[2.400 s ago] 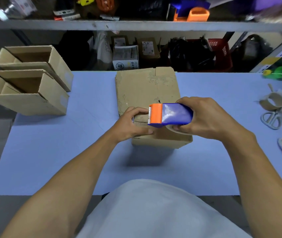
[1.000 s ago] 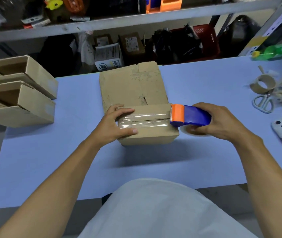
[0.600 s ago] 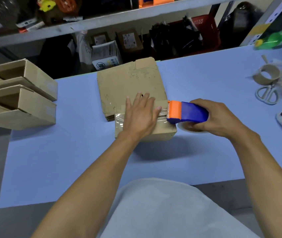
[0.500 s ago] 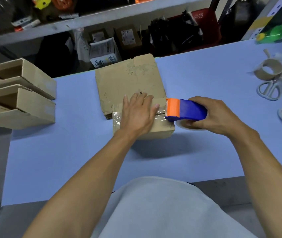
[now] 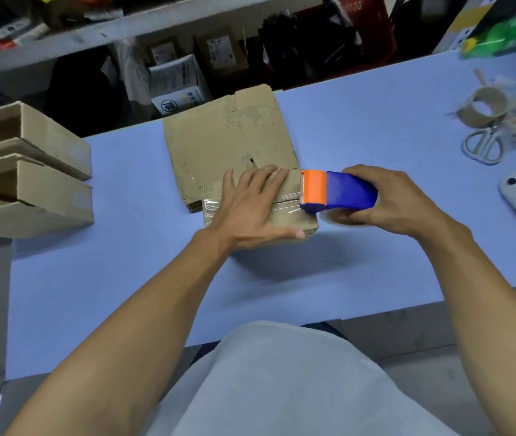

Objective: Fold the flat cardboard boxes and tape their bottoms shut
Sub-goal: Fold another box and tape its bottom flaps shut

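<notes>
Cluttered metal shelving (image 5: 124, 23) is running along the back, and a pale blue desk (image 5: 124, 278) is filling most of the view. Sitting on the desk, about dead centre, is the small brown cardboard box (image 5: 294, 215) with its bottom facing up, and clear tape is lying across that face. Right behind it a stack of flat brown cardboard sheets (image 5: 228, 143) is lying on the desk, touching the box's far side.

The left hand (image 5: 253, 206) is lying flat on top of the box, fingers straight and spread a bit, pressing down on the taped face, with the thumb reaching along the near edge. The right hand (image 5: 388, 199) is wrapping its grip around a blue tape dispenser with an orange front end (image 5: 338, 191), fingers curled round the body and the roll underneath. The orange end is sitting right at the box's right edge, and tape is stretching from it onto the box.

Over at the left edge of the desk, two folded brown cardboard boxes (image 5: 30, 184) are sitting one behind the other with their open sides facing left. Off to the right, a used-up brown tape core (image 5: 483, 110) and a pair of pale-handled scissors (image 5: 483, 146) are lying close together.
</notes>
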